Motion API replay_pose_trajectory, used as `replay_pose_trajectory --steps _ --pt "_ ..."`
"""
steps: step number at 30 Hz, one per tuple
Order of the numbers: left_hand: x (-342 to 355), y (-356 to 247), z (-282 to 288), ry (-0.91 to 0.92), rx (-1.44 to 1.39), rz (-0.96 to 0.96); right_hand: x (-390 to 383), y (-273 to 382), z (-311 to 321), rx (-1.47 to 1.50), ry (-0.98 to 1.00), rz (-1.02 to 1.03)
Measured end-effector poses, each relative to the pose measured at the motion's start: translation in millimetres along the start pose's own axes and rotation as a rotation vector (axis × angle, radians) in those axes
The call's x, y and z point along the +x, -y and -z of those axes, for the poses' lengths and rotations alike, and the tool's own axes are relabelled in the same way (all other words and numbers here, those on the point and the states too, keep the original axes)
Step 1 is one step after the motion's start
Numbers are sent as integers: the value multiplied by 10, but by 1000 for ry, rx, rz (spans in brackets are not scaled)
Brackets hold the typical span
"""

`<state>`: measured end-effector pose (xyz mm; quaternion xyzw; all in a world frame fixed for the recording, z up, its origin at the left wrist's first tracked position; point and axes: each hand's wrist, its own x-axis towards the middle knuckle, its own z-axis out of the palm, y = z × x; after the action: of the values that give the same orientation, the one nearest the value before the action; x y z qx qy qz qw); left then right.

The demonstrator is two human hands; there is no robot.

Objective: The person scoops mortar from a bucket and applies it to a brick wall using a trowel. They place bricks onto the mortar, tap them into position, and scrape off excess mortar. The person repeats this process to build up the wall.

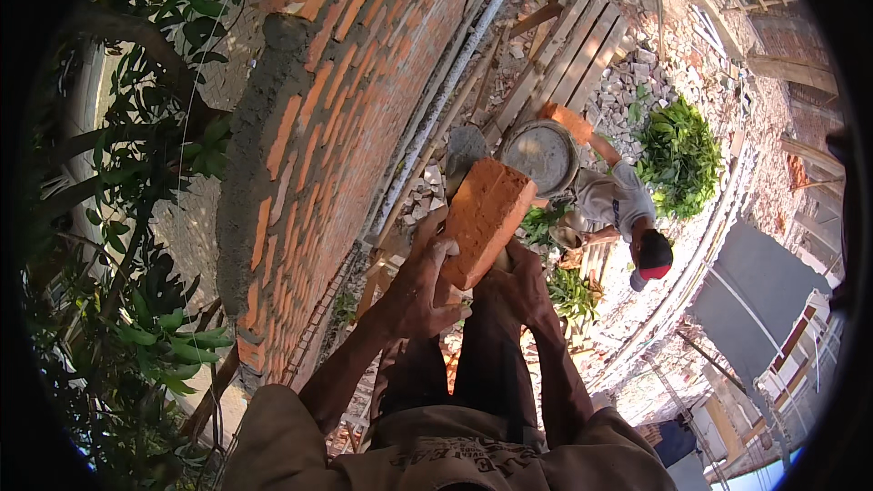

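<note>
An orange-red brick (488, 218) is held up in front of me, tilted, its far end raised to the right. My left hand (423, 284) grips the brick's near left side, with the thumb along its edge. My right hand (520, 286) is closed close under the brick's lower right corner, around a pale handle. A grey trowel blade (466, 147) shows beyond the brick; the middle of the trowel is hidden behind it. To my left rises a brick wall (364, 100) with fresh grey mortar (264, 109) along its top and end.
Below, a co-worker (618, 200) in a red and black cap reaches to another brick (566, 122) beside a round mortar tub (538, 156). Planks (573, 55), rubble (646, 77) and cut leaves (682, 156) lie around. Tree branches (136, 136) crowd the far left.
</note>
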<state>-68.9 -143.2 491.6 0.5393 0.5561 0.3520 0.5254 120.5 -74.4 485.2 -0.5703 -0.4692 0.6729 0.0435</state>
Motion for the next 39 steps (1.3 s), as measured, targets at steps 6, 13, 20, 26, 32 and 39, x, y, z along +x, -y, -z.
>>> replay_pose_trajectory --steps 6,13,20,26,32,39 --pt "319 -322 -22 -568 299 161 -21 420 -329 -163 -84 280" --pt "228 -139 711 -801 259 222 164 456 -415 -176 -12 146" --pt "398 169 2220 -894 876 146 109 -430 202 -176 -173 -79" --pt "699 333 2378 -855 1003 207 43 -1372 652 -372 -216 -100" --pt "841 336 2386 -821 1005 282 -62 -1435 603 -298 -200 -196" --pt "623 392 2518 -758 853 183 95 -958 194 -359 -71 -173"
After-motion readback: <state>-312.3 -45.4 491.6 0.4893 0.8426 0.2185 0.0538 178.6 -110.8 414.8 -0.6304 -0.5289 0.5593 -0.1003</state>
